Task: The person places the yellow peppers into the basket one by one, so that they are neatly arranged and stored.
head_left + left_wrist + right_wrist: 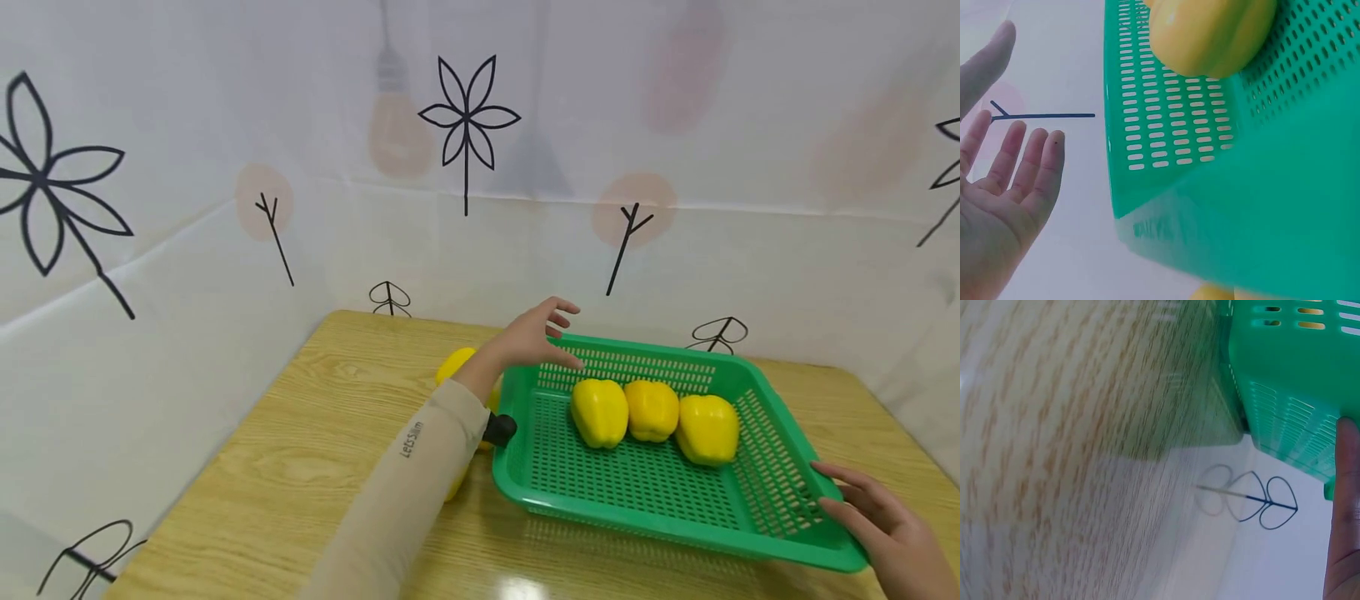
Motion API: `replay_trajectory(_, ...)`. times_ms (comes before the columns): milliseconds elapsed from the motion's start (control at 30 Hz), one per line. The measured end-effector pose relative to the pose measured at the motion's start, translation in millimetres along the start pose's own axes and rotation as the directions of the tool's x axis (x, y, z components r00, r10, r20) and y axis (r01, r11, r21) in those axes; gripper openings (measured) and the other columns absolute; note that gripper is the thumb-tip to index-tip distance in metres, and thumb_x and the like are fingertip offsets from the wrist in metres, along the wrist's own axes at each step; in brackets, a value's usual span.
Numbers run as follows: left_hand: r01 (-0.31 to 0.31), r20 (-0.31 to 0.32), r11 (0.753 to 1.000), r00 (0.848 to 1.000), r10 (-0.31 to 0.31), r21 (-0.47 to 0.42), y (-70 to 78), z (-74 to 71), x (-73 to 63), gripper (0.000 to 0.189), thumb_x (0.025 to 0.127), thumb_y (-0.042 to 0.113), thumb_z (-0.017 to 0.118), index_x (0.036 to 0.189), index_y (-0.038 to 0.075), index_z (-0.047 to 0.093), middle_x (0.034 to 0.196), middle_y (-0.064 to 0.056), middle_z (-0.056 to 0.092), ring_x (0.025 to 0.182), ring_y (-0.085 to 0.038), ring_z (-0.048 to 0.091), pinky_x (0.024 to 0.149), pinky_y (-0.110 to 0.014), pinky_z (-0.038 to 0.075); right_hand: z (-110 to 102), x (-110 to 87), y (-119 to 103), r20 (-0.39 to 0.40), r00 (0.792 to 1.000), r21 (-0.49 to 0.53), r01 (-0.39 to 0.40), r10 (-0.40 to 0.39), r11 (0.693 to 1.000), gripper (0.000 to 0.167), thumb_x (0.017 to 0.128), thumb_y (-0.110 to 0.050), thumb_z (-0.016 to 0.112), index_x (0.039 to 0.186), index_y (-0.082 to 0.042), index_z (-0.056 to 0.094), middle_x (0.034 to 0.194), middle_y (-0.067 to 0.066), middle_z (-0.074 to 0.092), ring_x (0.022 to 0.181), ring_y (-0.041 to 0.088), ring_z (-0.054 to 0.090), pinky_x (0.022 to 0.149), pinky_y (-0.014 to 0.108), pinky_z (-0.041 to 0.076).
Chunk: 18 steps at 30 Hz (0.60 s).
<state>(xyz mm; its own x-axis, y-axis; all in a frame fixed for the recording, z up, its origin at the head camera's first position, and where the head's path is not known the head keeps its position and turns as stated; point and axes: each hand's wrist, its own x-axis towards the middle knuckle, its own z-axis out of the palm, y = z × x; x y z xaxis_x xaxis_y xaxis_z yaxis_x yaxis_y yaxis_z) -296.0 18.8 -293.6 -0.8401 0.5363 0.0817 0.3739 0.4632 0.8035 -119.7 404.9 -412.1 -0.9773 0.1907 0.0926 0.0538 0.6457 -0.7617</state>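
Three yellow bell peppers [600, 414] sit side by side in a green plastic basket [637, 521] with slotted walls. Over the basket's back left corner hovers my left hand [536, 336], thumb and fingers apart, holding nothing. Its empty palm [1004, 206] also shows in the left wrist view, beside the basket's rim. My right hand [888, 525] holds the basket's right rim, the thumb and a finger on the edge. In the right wrist view one finger [1346, 487] lies against the outer wall.
More yellow peppers [455, 364] are on the wooden table [300, 433] left of the basket, partly hidden by my left sleeve [420, 475]. A black device [499, 429] sits at the left wrist. White printed curtains [480, 250] stand behind the table and at its sides.
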Motion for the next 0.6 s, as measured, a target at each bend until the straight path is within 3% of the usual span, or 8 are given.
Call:
replay_trajectory(67,-0.015,-0.008,1.000,1.000,0.015,-0.020,-0.9,-2.4,-2.4,0.071,0.075,0.019,0.079,0.135,0.018,0.041,0.130,-0.005,0.047,0.116,-0.024,0.048,0.085,-0.029,0.047,-0.1,-0.1,-0.4,0.000,1.000,0.001,-0.010,0.010,1.000,0.046,0.100,-0.032,0.043,0.143,-0.038,0.029,0.111,-0.037,0.020,0.126,0.056,0.016,0.081,0.046,0.042)
replay_trajectory(133,-0.032,-0.019,0.999,0.999,0.032,-0.037,-2.8,-5.2,-4.8,0.071,0.075,0.019,0.079,0.135,0.018,0.041,0.129,-0.005,0.047,0.117,-0.025,0.048,0.085,-0.029,0.047,0.0,-0.2,-0.4,-0.002,1.000,-0.001,-0.013,0.013,1.000,0.046,0.099,-0.032,0.043,0.143,-0.038,0.029,0.112,-0.037,0.020,0.127,0.055,0.015,0.082,0.045,0.042)
replay_trajectory(200,-0.045,-0.030,0.998,0.999,0.044,-0.050,-4.4,-8.6,-8.1,0.070,0.075,0.018,0.079,0.134,0.019,0.041,0.128,-0.004,0.047,0.117,-0.024,0.047,0.085,-0.028,0.047,0.6,-0.2,0.0,-0.012,1.000,0.001,-0.006,0.006,1.000,0.045,0.099,-0.032,0.043,0.142,-0.038,0.030,0.112,-0.037,0.021,0.131,0.049,0.015,0.079,0.027,0.044)
replay_trajectory(267,-0.056,-0.036,0.997,0.998,0.054,-0.059,-6.0,-12.2,-11.1,0.069,0.076,0.018,0.079,0.134,0.019,0.041,0.128,-0.004,0.047,0.117,-0.024,0.047,0.085,-0.028,0.047,1.0,-0.8,1.0,-0.026,1.000,-0.004,0.010,-0.010,1.000,0.045,0.099,-0.031,0.045,0.142,-0.038,0.032,0.113,-0.038,0.022,0.137,0.025,0.016,0.067,0.011,0.039)
replay_trajectory(300,-0.061,-0.039,0.996,0.998,0.059,-0.059,-7.0,-14.0,-12.5,0.069,0.076,0.018,0.078,0.134,0.019,0.041,0.128,-0.003,0.047,0.116,-0.023,0.048,0.085,-0.028,0.047,1.1,-0.9,1.3,-0.033,0.999,-0.010,0.017,-0.017,1.000,0.045,0.099,-0.031,0.045,0.141,-0.038,0.033,0.112,-0.038,0.023,0.135,0.012,0.019,0.060,0.007,0.034)
replay_trajectory(400,-0.071,-0.046,0.996,0.997,0.068,-0.060,-9.8,-20.0,-17.0,0.067,0.076,0.018,0.078,0.133,0.019,0.042,0.127,-0.003,0.047,0.116,-0.022,0.048,0.085,-0.028,0.047,1.7,-1.1,1.6,-0.047,0.998,-0.001,0.031,-0.031,1.000,0.044,0.098,-0.030,0.047,0.140,-0.038,0.035,0.111,-0.039,0.025,0.109,-0.013,0.027,0.060,0.006,0.034)
replay_trajectory(500,-0.080,-0.057,0.995,0.995,0.077,-0.055,-14.3,-25.8,-21.0,0.066,0.077,0.017,0.077,0.133,0.018,0.042,0.127,-0.004,0.047,0.116,-0.022,0.047,0.086,-0.028,0.047,2.1,-0.5,1.5,-0.054,0.998,0.009,0.032,-0.031,0.999,0.043,0.098,-0.029,0.048,0.139,-0.039,0.036,0.109,-0.038,0.027,0.092,-0.017,0.026,0.060,0.008,0.036)
replay_trajectory(600,-0.089,-0.069,0.994,0.994,0.085,-0.056,-20.0,-30.7,-24.4,0.065,0.078,0.016,0.077,0.133,0.018,0.042,0.126,-0.004,0.047,0.115,-0.021,0.047,0.089,-0.028,0.045,2.1,-0.1,2.3,-0.055,0.998,0.003,0.032,-0.032,0.999,0.043,0.098,-0.029,0.048,0.138,-0.039,0.037,0.108,-0.038,0.027,0.086,-0.018,0.026,0.059,0.009,0.036)
